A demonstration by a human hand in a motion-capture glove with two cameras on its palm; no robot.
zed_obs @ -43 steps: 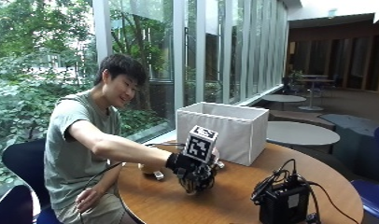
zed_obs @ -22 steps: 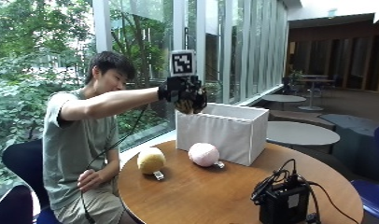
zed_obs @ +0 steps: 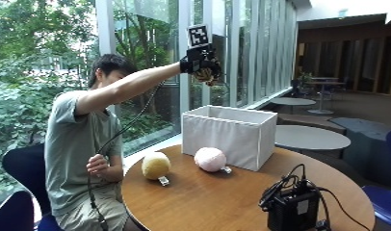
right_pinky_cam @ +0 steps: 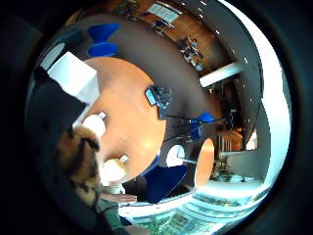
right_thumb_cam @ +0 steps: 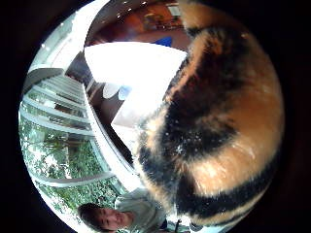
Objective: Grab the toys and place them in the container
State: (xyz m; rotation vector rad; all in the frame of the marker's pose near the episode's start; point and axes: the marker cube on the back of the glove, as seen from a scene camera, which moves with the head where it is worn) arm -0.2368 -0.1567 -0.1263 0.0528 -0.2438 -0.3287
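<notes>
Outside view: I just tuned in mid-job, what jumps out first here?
The gloved right hand is raised high above the white container, gripping an orange-and-black striped plush toy that fills the thumb side palm view. On the round wooden table, a yellow plush ball and a pink one lie beside the container, not yet picked up. A black device with cables sits near the table's front edge.

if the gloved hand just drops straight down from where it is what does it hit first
Probably the open top of the white bin. The gloved hand holds a striped plush toy above the bin's window side. Depth is unclear, so it might meet the rim rather than the inside.
</notes>
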